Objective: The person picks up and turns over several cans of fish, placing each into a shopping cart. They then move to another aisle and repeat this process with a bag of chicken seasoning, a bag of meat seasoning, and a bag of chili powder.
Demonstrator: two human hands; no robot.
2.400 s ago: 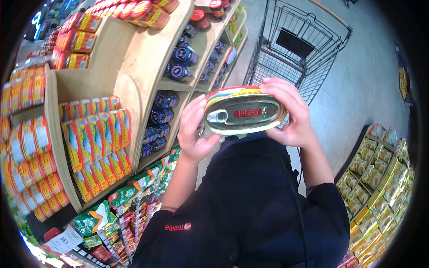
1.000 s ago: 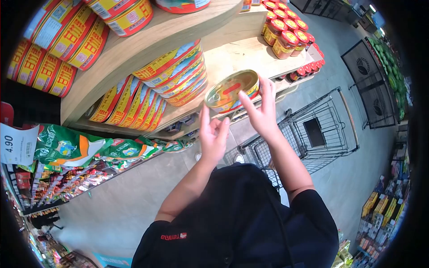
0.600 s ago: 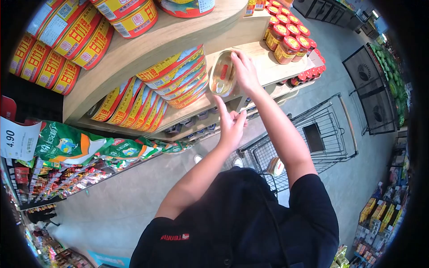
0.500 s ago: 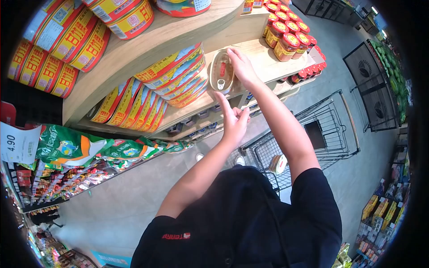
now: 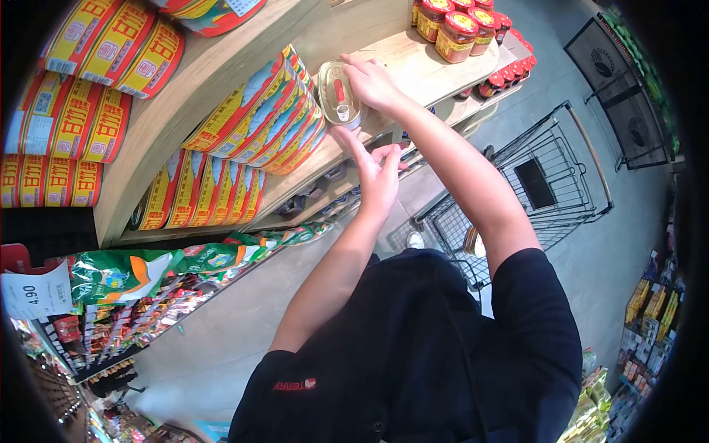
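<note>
An oval fish-style tin with a gold lid, a red mark and a pull ring sits on the wooden shelf, beside large yellow-and-red cans. My right hand lies along the tin's right side, fingers stretched out with their tips at the far part of its rim. At the near end, my left hand has its thumb extended to the tin's lower edge. Its other fingers point right, partly bent and apart from the thumb.
Red-lidded jars stand further right on the shelf. A wire shopping cart with a tin in it is at my right. More big cans fill the curved upper shelf; green snack bags hang at left.
The view has shifted, so the shelf sits further left and the cart further right. Both hands keep about the same place around the tin.
</note>
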